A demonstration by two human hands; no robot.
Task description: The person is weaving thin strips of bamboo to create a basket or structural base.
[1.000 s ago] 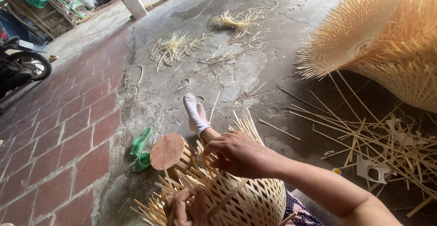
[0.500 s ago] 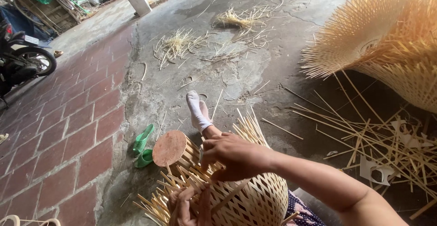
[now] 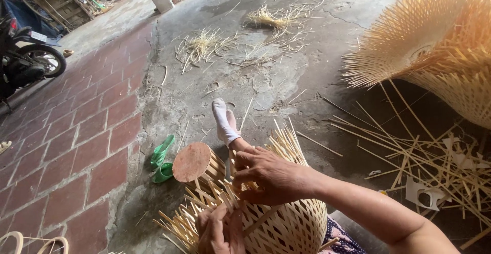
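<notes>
The half-woven bamboo basket (image 3: 279,223) lies on its side across the person's lap, at the bottom middle of the view, its open lattice turned upward and loose strip ends sticking out like a fan. Since a second ago the basket has hardly moved; the right hand (image 3: 271,177) has shifted only a little along the rim, so the weaving goes on at the same place. This hand lies curled over the strips, fingers pressing them down. The left hand (image 3: 220,231) pinches strip ends from below.

The strips are thin, flat, pale yellow and look stiff. Just beside the basket stands a round wooden block (image 3: 193,163) with a brownish flat top. A foot in a white sock (image 3: 223,122) rests on the rough grey concrete floor (image 3: 266,85). Green sandals (image 3: 162,158) lie near red bricks (image 3: 76,146); larger unfinished baskets (image 3: 440,44) stand at right.
</notes>
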